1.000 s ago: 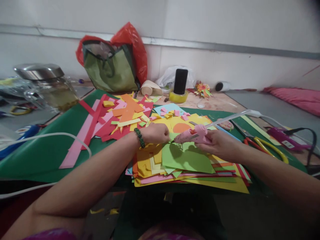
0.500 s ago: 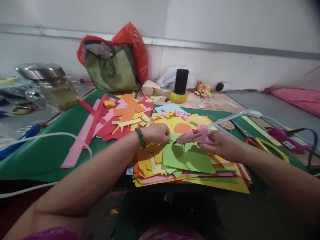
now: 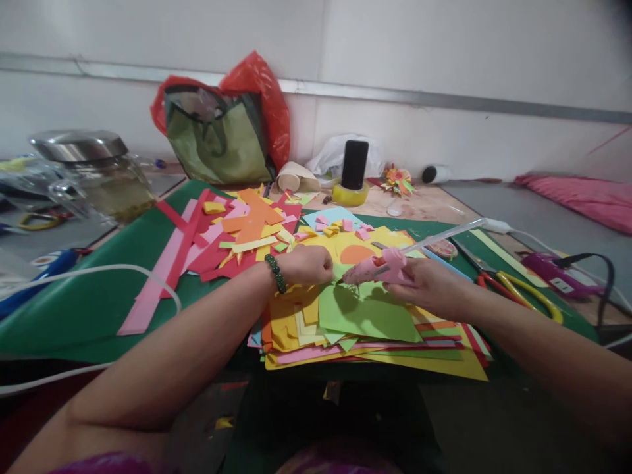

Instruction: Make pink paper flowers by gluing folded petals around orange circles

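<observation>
Little has been changed over the last second: the pink glue gun (image 3: 378,266) is kept gripped in the right hand (image 3: 429,286), just over the far edge of the light green sheet (image 3: 370,316). Its nozzle has been brought a touch nearer the left hand (image 3: 309,263), which is kept clenched at the sheet's far left corner with its fingertips turned to the nozzle. What is pinched there cannot be made out. Gluing at that spot is judged to be held steady rather than advanced. Against the earlier frame, the whole view is seen shifted slightly downward. The scissors (image 3: 518,289) to the right of the sheet and the phone (image 3: 355,163) well beyond it are left where they were.
</observation>
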The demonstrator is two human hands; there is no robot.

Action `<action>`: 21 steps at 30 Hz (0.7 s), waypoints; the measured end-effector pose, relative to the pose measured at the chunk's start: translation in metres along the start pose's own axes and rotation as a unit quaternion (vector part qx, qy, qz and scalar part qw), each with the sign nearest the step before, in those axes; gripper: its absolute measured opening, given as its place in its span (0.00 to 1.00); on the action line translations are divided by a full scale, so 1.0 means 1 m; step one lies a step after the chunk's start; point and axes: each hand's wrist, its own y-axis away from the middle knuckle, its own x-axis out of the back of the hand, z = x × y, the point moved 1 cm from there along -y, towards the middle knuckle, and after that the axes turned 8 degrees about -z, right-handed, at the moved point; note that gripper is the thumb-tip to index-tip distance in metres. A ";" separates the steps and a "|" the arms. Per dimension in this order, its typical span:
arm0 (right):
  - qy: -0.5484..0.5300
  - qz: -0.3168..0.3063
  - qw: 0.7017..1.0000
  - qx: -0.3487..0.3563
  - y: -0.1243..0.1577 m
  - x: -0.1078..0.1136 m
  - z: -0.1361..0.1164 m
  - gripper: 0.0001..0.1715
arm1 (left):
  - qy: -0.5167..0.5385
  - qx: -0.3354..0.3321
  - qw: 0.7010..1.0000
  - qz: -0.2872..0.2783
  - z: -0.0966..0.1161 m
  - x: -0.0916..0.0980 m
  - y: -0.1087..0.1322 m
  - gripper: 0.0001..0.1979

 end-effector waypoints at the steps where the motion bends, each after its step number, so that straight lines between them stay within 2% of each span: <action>1: 0.005 0.002 1.000 -0.003 0.000 0.000 -0.001 0.22 | 0.001 0.000 1.000 0.000 0.000 0.000 0.000 0.10; 9: -0.002 -0.005 1.000 0.014 0.001 -0.002 0.003 0.20 | -0.013 -0.006 1.000 0.004 0.000 0.000 0.000 0.10; 21: -0.003 0.004 1.000 -0.002 0.001 -0.001 0.004 0.19 | 0.000 -0.008 1.000 0.004 0.000 0.001 0.000 0.10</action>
